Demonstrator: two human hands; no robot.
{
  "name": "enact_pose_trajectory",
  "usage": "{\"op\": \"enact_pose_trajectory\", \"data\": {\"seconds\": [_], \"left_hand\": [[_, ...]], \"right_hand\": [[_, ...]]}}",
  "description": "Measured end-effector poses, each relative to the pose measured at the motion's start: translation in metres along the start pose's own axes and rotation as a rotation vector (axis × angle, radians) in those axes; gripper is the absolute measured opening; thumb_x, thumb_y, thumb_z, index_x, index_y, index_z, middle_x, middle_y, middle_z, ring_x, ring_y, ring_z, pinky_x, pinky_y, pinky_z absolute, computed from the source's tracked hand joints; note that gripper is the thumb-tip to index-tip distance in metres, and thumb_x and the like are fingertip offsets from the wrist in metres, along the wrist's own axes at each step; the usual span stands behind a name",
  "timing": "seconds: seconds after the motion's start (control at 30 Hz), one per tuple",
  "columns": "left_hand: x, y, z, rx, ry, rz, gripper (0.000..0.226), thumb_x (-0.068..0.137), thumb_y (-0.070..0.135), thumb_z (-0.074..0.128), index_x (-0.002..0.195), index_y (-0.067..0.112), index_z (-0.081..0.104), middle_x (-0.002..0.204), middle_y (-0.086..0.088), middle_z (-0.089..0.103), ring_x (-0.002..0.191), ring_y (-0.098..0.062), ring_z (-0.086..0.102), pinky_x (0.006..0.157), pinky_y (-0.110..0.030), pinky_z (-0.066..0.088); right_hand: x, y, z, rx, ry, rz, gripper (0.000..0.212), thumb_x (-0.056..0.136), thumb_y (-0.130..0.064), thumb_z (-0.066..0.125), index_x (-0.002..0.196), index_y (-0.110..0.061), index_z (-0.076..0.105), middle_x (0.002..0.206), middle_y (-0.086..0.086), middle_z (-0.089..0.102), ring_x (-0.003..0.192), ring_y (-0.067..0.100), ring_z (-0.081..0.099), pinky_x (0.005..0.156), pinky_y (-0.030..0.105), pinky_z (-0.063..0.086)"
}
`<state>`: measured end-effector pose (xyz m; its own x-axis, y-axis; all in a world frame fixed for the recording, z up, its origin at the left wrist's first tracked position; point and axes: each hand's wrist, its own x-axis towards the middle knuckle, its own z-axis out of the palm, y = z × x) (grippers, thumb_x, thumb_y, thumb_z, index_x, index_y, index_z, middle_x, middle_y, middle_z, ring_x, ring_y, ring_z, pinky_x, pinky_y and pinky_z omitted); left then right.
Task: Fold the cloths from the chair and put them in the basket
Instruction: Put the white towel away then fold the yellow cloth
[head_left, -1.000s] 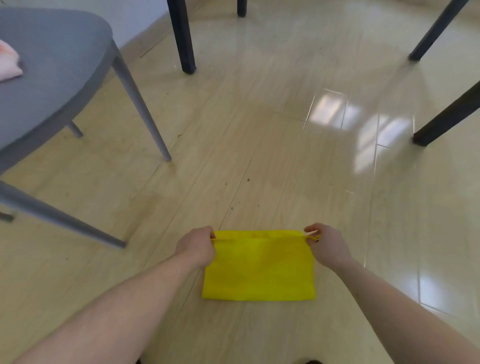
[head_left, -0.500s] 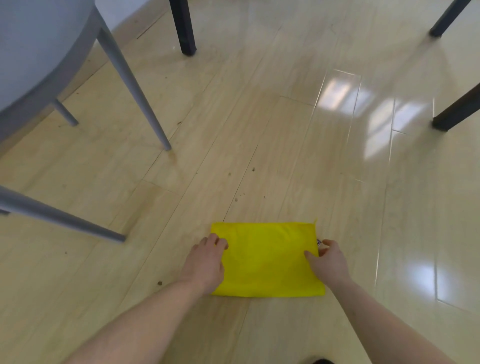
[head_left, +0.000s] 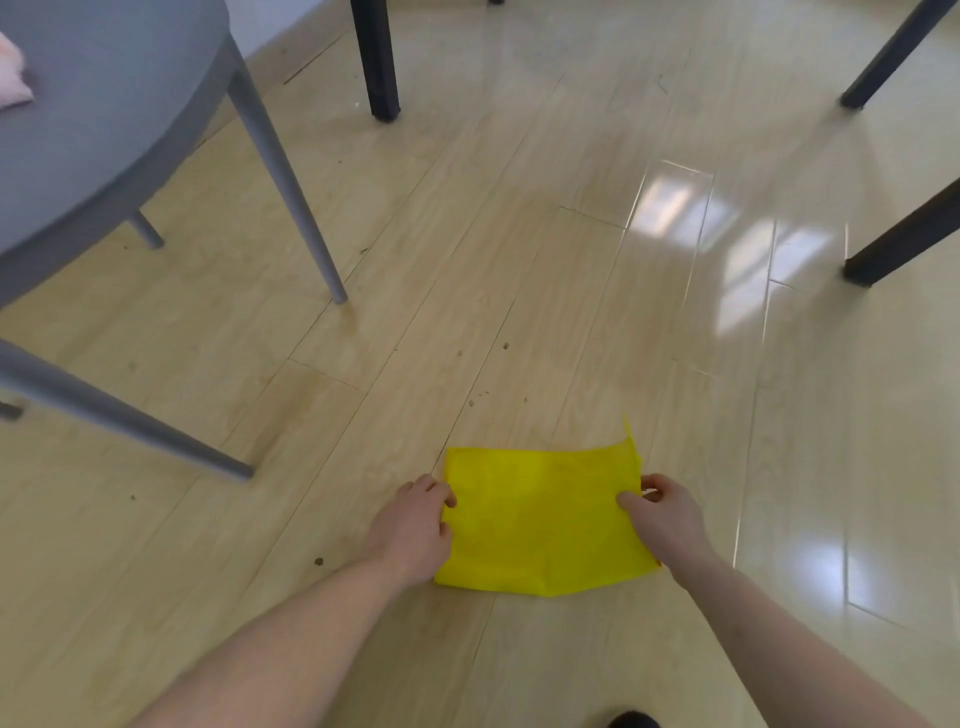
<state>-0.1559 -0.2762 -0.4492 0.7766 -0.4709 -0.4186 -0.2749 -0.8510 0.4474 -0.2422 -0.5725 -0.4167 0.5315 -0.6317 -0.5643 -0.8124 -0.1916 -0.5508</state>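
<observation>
A folded yellow cloth (head_left: 540, 519) lies on the wooden floor in front of me. My left hand (head_left: 413, 530) grips its left edge, fingers curled at the rim. My right hand (head_left: 662, 519) pinches the right edge, thumb on top, and that side is lifted a little, with the far right corner sticking up. The grey chair (head_left: 104, 130) stands at the upper left, and a pink cloth (head_left: 13, 78) lies on its seat at the frame's left edge. No basket is in view.
Grey chair legs (head_left: 291, 192) slant down to the floor left of the cloth. Black furniture legs (head_left: 379, 62) stand at the top, and more of them (head_left: 904, 239) at the right. A dark shoe tip (head_left: 631, 719) shows at the bottom edge.
My hands moved from the cloth's far corners, laid flat on it, then took its left and right edges. The right side has lifted off the floor.
</observation>
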Motion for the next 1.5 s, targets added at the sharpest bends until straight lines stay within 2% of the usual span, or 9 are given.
{"op": "enact_pose_trajectory", "data": {"seconds": [0.23, 0.4, 0.6, 0.8, 0.9, 1.07, 1.27, 1.4, 1.5], "left_hand": [[0.002, 0.001, -0.011, -0.128, 0.08, -0.137, 0.03, 0.095, 0.017, 0.052, 0.123, 0.026, 0.061, 0.126, 0.009, 0.056, 0.104, -0.015, 0.06, 0.084, -0.033, 0.052], [0.005, -0.009, -0.02, -0.205, 0.12, -0.24, 0.031, 0.091, 0.013, 0.055, 0.118, 0.025, 0.063, 0.123, 0.006, 0.059, 0.099, -0.017, 0.064, 0.082, -0.032, 0.052], [0.012, -0.028, -0.022, -0.214, 0.142, -0.33, 0.032, 0.085, 0.011, 0.059, 0.113, 0.025, 0.065, 0.122, 0.006, 0.061, 0.098, -0.02, 0.065, 0.086, -0.035, 0.053], [0.037, -0.019, -0.022, -0.264, 0.109, -0.281, 0.039, 0.092, 0.034, 0.064, 0.128, 0.024, 0.057, 0.133, 0.003, 0.053, 0.107, -0.022, 0.062, 0.091, -0.038, 0.052], [0.053, -0.008, -0.018, -0.258, 0.01, -0.243, 0.066, 0.087, 0.039, 0.069, 0.145, 0.02, 0.044, 0.146, -0.003, 0.045, 0.129, -0.028, 0.051, 0.103, -0.042, 0.047], [0.07, 0.005, -0.014, -0.133, -0.076, -0.211, 0.08, 0.088, 0.036, 0.069, 0.156, 0.019, 0.03, 0.152, -0.007, 0.041, 0.138, -0.031, 0.038, 0.108, -0.044, 0.043], [0.073, 0.003, -0.008, -0.278, -0.191, -0.286, 0.07, 0.079, 0.033, 0.078, 0.142, 0.02, 0.047, 0.131, -0.005, 0.06, 0.118, -0.027, 0.059, 0.09, -0.034, 0.051], [0.07, 0.006, -0.015, -0.378, -0.124, -0.245, 0.023, 0.079, 0.015, 0.071, 0.101, 0.023, 0.069, 0.098, 0.001, 0.068, 0.084, -0.015, 0.062, 0.07, -0.027, 0.05], [0.067, 0.012, -0.027, -0.409, -0.031, -0.206, 0.017, 0.077, 0.013, 0.071, 0.084, 0.028, 0.066, 0.088, 0.008, 0.058, 0.083, -0.014, 0.058, 0.067, -0.026, 0.047]], "right_hand": [[-0.035, -0.052, 0.029, 0.014, -0.206, -0.091, 0.043, 0.087, -0.027, 0.064, 0.13, -0.025, 0.06, 0.088, 0.002, 0.073, 0.071, 0.021, 0.074, 0.073, 0.042, 0.062], [-0.055, -0.075, 0.078, 0.036, -0.337, -0.132, 0.048, 0.091, -0.021, 0.062, 0.139, -0.022, 0.057, 0.079, -0.003, 0.069, 0.056, 0.014, 0.073, 0.053, 0.025, 0.056], [-0.059, -0.068, 0.122, 0.038, -0.523, -0.088, 0.049, 0.091, -0.019, 0.067, 0.139, -0.016, 0.057, 0.092, -0.007, 0.067, 0.069, 0.019, 0.069, 0.064, 0.031, 0.06], [-0.036, -0.04, 0.107, 0.029, -0.192, -0.186, 0.018, 0.092, -0.021, 0.06, 0.102, -0.032, 0.069, 0.1, -0.009, 0.069, 0.072, 0.015, 0.07, 0.065, 0.04, 0.062], [-0.019, -0.026, 0.096, -0.033, -0.054, -0.204, 0.033, 0.092, -0.023, 0.066, 0.124, -0.028, 0.061, 0.121, -0.005, 0.064, 0.084, 0.011, 0.065, 0.078, 0.037, 0.058], [-0.005, -0.022, 0.094, -0.046, -0.187, -0.102, 0.067, 0.094, -0.036, 0.069, 0.152, -0.022, 0.039, 0.14, 0.001, 0.057, 0.104, 0.018, 0.061, 0.09, 0.034, 0.052], [0.0, -0.029, 0.099, 0.041, -0.312, 0.001, 0.048, 0.09, -0.038, 0.072, 0.133, -0.024, 0.057, 0.114, 0.002, 0.069, 0.101, 0.022, 0.068, 0.083, 0.037, 0.057], [-0.005, -0.035, 0.092, 0.07, -0.274, -0.083, 0.02, 0.088, -0.02, 0.069, 0.108, -0.02, 0.072, 0.098, -0.004, 0.07, 0.093, 0.017, 0.066, 0.071, 0.03, 0.053], [-0.007, -0.038, 0.082, 0.08, -0.203, -0.154, 0.024, 0.083, -0.012, 0.066, 0.103, -0.023, 0.072, 0.101, -0.007, 0.07, 0.09, 0.011, 0.064, 0.071, 0.029, 0.05]]}}
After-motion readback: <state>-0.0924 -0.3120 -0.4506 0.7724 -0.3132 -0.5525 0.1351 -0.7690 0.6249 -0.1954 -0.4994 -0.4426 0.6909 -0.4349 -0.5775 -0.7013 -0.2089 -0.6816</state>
